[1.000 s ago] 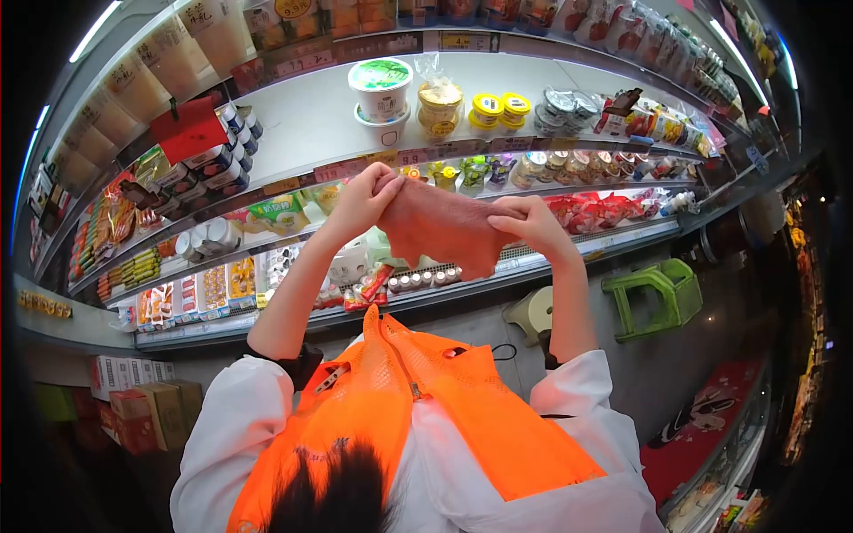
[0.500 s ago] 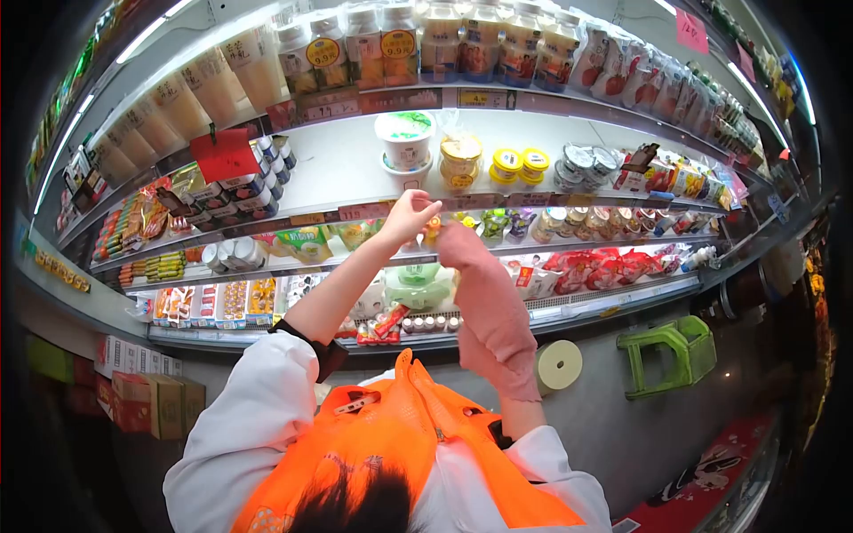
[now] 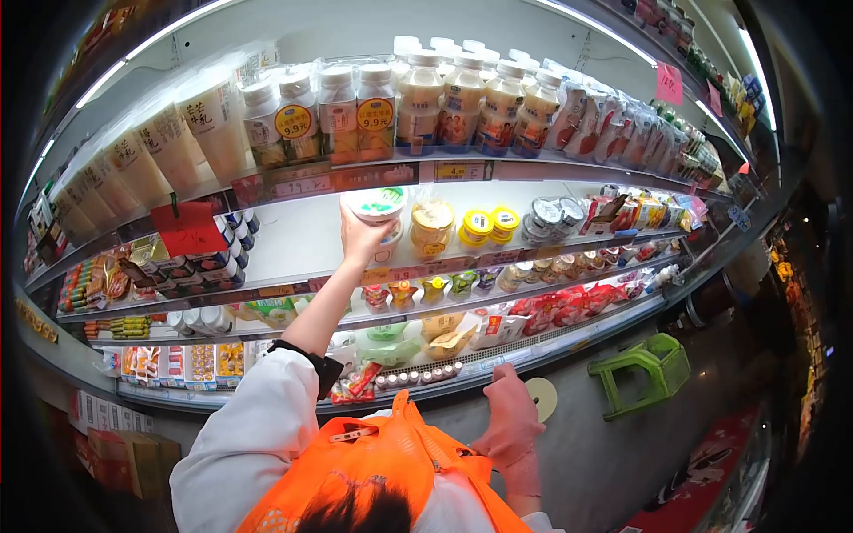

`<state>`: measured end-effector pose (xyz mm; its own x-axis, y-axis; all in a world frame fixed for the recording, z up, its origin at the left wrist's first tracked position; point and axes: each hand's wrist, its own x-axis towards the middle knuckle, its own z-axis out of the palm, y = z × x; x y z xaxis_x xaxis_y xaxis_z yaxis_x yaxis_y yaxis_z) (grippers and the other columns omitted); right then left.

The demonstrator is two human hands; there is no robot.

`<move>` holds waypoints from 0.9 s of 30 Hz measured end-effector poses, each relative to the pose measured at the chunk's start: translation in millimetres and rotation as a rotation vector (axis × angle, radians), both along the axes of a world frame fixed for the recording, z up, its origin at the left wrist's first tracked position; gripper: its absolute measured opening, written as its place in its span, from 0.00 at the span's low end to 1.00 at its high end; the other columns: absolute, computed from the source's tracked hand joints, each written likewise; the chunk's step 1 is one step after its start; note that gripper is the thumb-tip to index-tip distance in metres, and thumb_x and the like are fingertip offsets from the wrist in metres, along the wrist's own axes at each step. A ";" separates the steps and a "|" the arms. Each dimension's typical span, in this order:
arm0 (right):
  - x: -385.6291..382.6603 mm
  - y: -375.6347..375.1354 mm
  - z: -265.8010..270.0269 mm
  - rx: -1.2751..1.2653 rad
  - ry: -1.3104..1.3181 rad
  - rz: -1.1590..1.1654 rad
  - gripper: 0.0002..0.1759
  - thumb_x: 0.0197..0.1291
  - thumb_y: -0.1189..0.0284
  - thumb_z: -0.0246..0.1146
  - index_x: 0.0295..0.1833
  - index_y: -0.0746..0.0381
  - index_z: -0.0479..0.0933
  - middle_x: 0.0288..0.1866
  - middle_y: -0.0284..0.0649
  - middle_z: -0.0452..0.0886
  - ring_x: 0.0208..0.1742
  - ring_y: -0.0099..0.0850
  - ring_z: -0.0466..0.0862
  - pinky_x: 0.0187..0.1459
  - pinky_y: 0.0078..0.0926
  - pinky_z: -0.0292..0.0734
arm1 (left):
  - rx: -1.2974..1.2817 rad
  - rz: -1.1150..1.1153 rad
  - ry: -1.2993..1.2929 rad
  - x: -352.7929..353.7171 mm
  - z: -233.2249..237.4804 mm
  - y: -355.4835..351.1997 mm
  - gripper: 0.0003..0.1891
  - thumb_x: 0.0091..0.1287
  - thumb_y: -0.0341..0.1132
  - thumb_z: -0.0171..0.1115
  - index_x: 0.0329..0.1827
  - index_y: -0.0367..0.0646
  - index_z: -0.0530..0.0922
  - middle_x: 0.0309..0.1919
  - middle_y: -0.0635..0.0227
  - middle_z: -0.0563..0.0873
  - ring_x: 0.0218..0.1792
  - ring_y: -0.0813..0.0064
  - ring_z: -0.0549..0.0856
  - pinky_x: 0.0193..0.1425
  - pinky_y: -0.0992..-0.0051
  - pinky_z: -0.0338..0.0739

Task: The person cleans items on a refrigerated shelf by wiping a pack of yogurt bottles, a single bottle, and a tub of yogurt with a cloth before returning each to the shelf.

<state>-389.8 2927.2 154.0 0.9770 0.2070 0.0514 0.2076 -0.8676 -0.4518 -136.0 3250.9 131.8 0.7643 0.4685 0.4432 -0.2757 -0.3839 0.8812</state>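
Observation:
My left hand (image 3: 362, 233) is wrapped round the side of a white tub (image 3: 376, 204) with a green-patterned lid, on the middle shelf. Below that tub, a second white tub (image 3: 384, 252) partly shows. Just right of them stand a bagged yellowish container (image 3: 432, 226) and two small yellow-lidded cups (image 3: 476, 228). My right hand (image 3: 511, 413), covered by a pink glove or cloth, is low in front of the shelves, beside a pale round object (image 3: 541, 400). Its fingers look folded; whether anything is in them is hidden.
Bottles (image 3: 418, 105) and cartons line the shelf above. A red sign (image 3: 188, 228) hangs at the left near stacked cans. Lower shelves (image 3: 293, 330) hold packaged food. A green stool (image 3: 641, 373) stands on the floor at the right, cardboard boxes (image 3: 133, 460) at the lower left.
My left hand has moved up and left and taken hold of the upper tub. My right hand has dropped away from the shelves toward my body. The view has shifted.

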 end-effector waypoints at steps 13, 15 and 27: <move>58.0 77.3 12.3 0.433 -0.184 0.160 0.21 0.21 0.78 0.66 0.32 0.64 0.77 0.27 0.40 0.70 0.36 0.39 0.71 0.36 0.28 0.67 | 0.105 -0.045 -0.148 -34.8 -0.4 29.5 0.59 0.38 0.35 0.82 0.71 0.42 0.47 0.55 0.57 0.76 0.55 0.62 0.79 0.55 0.68 0.75; 68.2 90.6 14.4 0.440 -0.217 0.169 0.21 0.20 0.77 0.65 0.32 0.63 0.77 0.29 0.40 0.70 0.36 0.40 0.71 0.36 0.29 0.67 | 0.154 -0.074 -0.225 -57.3 -5.7 33.7 0.60 0.38 0.35 0.81 0.72 0.42 0.46 0.57 0.56 0.74 0.56 0.62 0.78 0.57 0.67 0.75; 114.9 158.5 17.9 0.003 -0.121 0.051 0.17 0.54 0.76 0.62 0.49 0.61 0.67 0.34 0.33 0.77 0.43 0.29 0.81 0.39 0.23 0.77 | 0.443 -0.212 -0.266 -152.5 1.5 32.0 0.62 0.29 0.40 0.82 0.71 0.43 0.52 0.61 0.52 0.69 0.60 0.50 0.72 0.61 0.57 0.69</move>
